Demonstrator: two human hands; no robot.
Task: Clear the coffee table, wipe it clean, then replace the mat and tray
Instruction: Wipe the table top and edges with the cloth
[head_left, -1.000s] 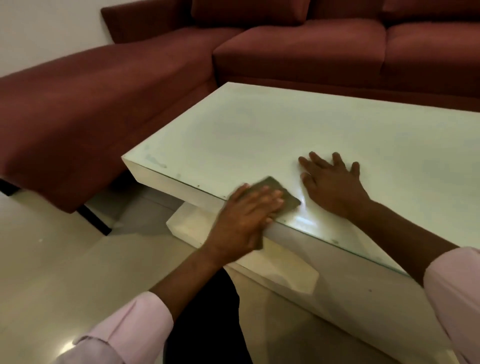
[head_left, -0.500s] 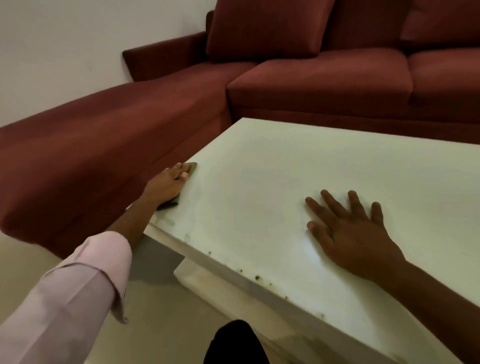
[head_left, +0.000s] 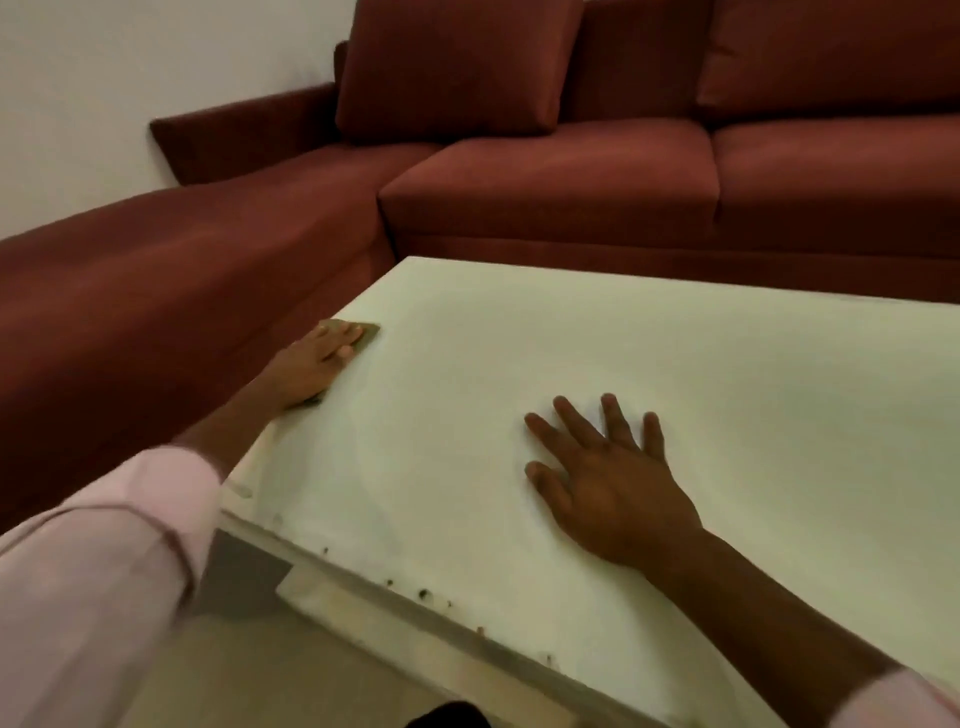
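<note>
The pale glass-topped coffee table (head_left: 727, 364) fills the middle and right of the head view, with nothing standing on it. My left hand (head_left: 311, 364) presses a small brownish-green cloth (head_left: 366, 332) flat against the table's left edge, fingers straight on top of it. Most of the cloth is hidden under the hand. My right hand (head_left: 608, 478) lies flat on the tabletop with its fingers spread, holding nothing. Dark specks (head_left: 423, 592) dot the table's near edge. No mat or tray is in view.
A dark red L-shaped sofa (head_left: 545, 182) wraps round the table's far and left sides, close to the left edge where the cloth is. A back cushion (head_left: 452, 67) leans in its corner. Pale floor (head_left: 234, 675) shows below the near edge.
My left hand has carried the cloth from the near edge to the left edge and farther along it. The right hand has stayed flat on the top. The camera has moved closer.
</note>
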